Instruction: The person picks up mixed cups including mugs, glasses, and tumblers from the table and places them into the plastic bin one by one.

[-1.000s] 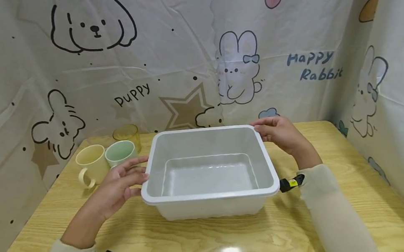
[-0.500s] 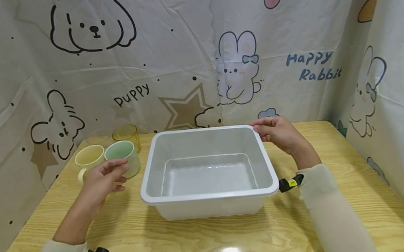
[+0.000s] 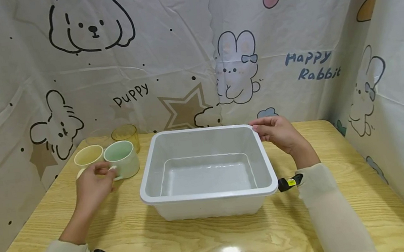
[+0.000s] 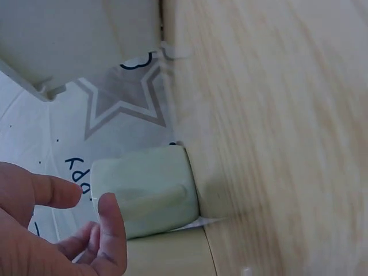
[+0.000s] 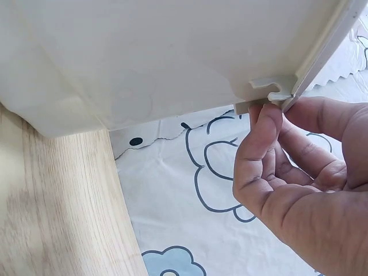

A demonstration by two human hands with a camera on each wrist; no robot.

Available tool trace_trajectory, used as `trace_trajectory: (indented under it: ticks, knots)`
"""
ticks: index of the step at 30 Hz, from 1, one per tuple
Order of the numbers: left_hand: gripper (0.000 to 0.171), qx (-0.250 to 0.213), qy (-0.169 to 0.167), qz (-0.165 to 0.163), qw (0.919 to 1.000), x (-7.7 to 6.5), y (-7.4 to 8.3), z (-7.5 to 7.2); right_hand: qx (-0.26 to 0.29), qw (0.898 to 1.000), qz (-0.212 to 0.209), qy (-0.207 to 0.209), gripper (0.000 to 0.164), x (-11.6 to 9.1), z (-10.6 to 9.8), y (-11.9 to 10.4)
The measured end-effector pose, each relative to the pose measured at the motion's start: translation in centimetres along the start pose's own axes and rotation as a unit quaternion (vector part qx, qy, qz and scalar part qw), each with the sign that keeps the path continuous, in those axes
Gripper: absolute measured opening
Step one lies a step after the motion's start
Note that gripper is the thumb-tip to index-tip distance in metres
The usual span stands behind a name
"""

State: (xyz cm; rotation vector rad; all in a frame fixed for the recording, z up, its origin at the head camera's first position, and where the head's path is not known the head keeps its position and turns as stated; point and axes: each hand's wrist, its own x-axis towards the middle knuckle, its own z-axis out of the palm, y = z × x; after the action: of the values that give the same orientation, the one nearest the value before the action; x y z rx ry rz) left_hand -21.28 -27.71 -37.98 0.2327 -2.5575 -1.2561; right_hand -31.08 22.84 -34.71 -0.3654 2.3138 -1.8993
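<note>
My left hand [image 3: 94, 187] is at the handle side of a pale green mug [image 3: 128, 164], which stands left of the white plastic basin [image 3: 211, 205]. In the left wrist view, the thumb and forefinger are apart, and the forefinger [image 4: 112, 224] overlaps the mug close to its handle [image 4: 155, 198]. A cream-yellow mug [image 3: 88, 156] stands just left of the green one, partly hidden behind my left hand. My right hand [image 3: 282, 135] pinches the rim of the basin at its far right corner, thumb and fingers meeting on the edge in the right wrist view.
Behind the mugs stands an amber glass [image 3: 125, 135], with a clear glass [image 3: 98, 141] beside it. Everything rests on a wood-grain table [image 3: 187, 249]. A printed cloth [image 3: 178, 53] hangs close around its back and sides.
My left hand has let go of the basin's left rim and moved left to the green mug's handle. My right hand stays at the basin's corner. The basin has not moved.
</note>
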Motion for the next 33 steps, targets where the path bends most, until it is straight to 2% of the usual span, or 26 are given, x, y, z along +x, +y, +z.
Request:
trace_trajectory:
  ticks: [4, 9, 12, 14, 17, 19, 24, 29, 33]
  knots:
    - [0.041, 0.023, -0.007, 0.0, 0.9997, 0.1, -0.3, 0.0, 0.0, 1.0, -0.001, 0.0, 0.035, 0.0, 0.0, 0.0]
    - [0.035, 0.038, -0.035, 0.007, 0.9986, 0.3, -0.8, 0.1, 0.003, 1.0, -0.001, -0.001, 0.035, 0.0, 0.0, 0.1]
    - [0.036, 0.027, -0.066, -0.011, 0.9974, 0.6, -1.0, 0.1, 0.004, 1.0, 0.0, -0.001, 0.035, 0.0, -0.1, 0.1]
    - [0.041, -0.003, -0.095, -0.04, 0.9946, 0.8, -1.1, 0.1, 0.003, 1.0, 0.002, -0.001, 0.035, 0.0, -0.1, 0.1]
    - [0.049, -0.061, -0.131, -0.088, 0.9855, 1.1, -1.3, -0.1, 0.003, 1.0, 0.004, -0.001, 0.035, 0.0, -0.1, 0.1]
    - [0.051, -0.1, -0.156, -0.111, 0.9764, 1.4, -1.4, -0.3, 0.002, 1.0, 0.005, 0.0, 0.035, 0.0, -0.1, 0.0]
    - [0.035, -0.191, -0.195, -0.134, 0.9526, 2.2, -1.8, -0.6, 0.003, 1.0, 0.004, 0.001, 0.034, 0.0, -0.1, 0.0]
    - [0.027, -0.256, -0.197, -0.149, 0.9347, 2.6, -1.8, -0.5, 0.005, 1.0, 0.001, -0.002, 0.034, 0.0, -0.1, 0.0]
    - [0.026, -0.277, -0.185, -0.15, 0.9308, 2.7, -1.6, -0.3, 0.004, 1.0, 0.003, -0.001, 0.034, 0.1, 0.0, 0.0]
